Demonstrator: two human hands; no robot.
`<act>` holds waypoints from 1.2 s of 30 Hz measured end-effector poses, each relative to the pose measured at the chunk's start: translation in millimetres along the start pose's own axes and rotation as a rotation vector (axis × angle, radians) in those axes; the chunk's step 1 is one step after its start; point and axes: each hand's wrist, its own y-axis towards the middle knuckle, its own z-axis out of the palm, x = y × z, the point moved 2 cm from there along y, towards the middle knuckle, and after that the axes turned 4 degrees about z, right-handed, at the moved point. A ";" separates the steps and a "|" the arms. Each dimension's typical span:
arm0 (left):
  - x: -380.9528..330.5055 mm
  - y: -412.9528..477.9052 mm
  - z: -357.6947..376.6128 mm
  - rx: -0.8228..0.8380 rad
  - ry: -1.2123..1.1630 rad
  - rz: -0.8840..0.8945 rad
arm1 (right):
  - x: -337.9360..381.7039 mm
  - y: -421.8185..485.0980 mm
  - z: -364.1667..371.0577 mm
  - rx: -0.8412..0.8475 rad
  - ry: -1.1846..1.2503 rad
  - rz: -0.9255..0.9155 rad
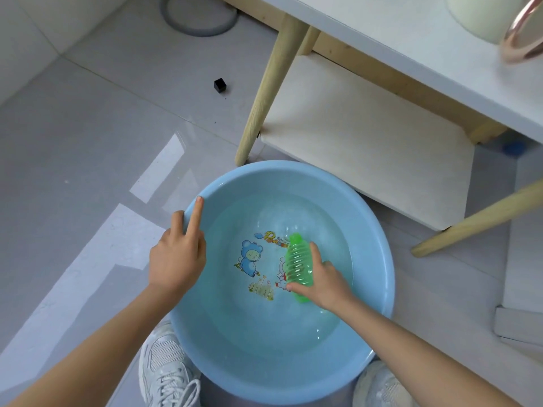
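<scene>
A round light-blue basin (379,230) stands on the floor with shallow water in it and cartoon pictures on its bottom. My right hand (326,282) grips a ribbed green plastic bottle (298,261) with a green cap, held low in the water and pointing away from me. My left hand (176,257) holds the basin's left rim, the index finger stretched along the rim's inside and the thumb outside it.
A small wooden-legged table (367,136) with a white lower shelf stands just beyond the basin. A black cube (220,85) and a grey hose loop (199,23) lie on the tiled floor. My white sneakers (164,368) flank the basin's near side.
</scene>
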 end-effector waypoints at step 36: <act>-1.0 0.1 -1.8 0.042 0.014 -0.027 | -1.2 3.6 2.0 -0.004 0.012 -0.005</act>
